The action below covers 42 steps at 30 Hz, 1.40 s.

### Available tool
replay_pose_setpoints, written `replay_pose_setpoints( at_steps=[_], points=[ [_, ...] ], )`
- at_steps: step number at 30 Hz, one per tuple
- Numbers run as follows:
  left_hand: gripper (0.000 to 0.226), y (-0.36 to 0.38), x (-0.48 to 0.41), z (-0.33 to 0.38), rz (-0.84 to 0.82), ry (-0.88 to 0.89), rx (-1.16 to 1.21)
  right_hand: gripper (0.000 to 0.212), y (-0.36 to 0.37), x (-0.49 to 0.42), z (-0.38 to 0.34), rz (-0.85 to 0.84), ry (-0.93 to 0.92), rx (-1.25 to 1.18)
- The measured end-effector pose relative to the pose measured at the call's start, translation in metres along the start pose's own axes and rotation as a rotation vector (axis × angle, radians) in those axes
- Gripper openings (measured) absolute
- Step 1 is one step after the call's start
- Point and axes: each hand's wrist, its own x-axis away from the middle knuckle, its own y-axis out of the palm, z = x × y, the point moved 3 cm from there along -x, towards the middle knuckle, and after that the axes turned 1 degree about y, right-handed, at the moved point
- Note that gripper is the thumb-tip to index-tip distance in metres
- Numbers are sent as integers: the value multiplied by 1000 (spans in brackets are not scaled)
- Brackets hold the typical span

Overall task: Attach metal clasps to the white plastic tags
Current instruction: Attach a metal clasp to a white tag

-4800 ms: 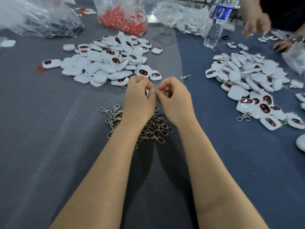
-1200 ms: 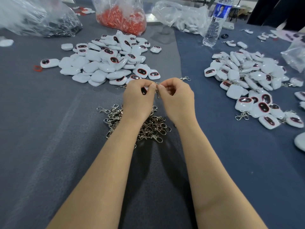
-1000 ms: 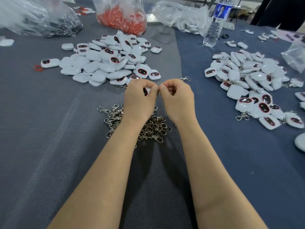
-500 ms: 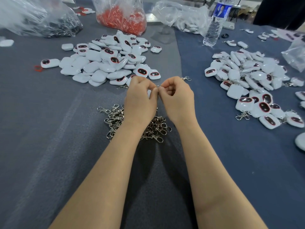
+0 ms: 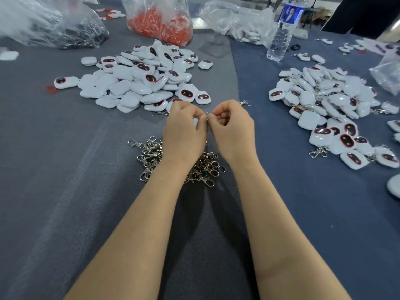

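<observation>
left hand (image 5: 184,135) curled round white tag (image 5: 195,123), mostly hidden | right hand (image 5: 232,131) pinching metal clasp (image 5: 207,114) against it | clasp heap (image 5: 151,154) beneath wrists | tag pile (image 5: 134,81) beyond left hand

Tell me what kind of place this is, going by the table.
Probably a small assembly workshop: heaps of white plastic tags, a pile of silver metal clasps on the grey cloth-covered table, and a clear plastic bag of red parts in bulk behind.

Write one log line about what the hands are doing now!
left hand: grips white tag, mostly hidden | right hand: pinches metal clasp against it | clasp pile: beneath both hands
</observation>
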Motion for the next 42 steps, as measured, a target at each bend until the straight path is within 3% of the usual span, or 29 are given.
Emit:
replay_pose_setpoints(
  at_steps=[32, 42],
  points=[
    [7, 1, 0, 0, 6, -4, -58, 13, 0, 0, -1, 7, -49, -1],
    [9, 0, -1, -1, -7, 5, -71, 16, 3, 0, -1, -70, -77, 53]
  ],
)
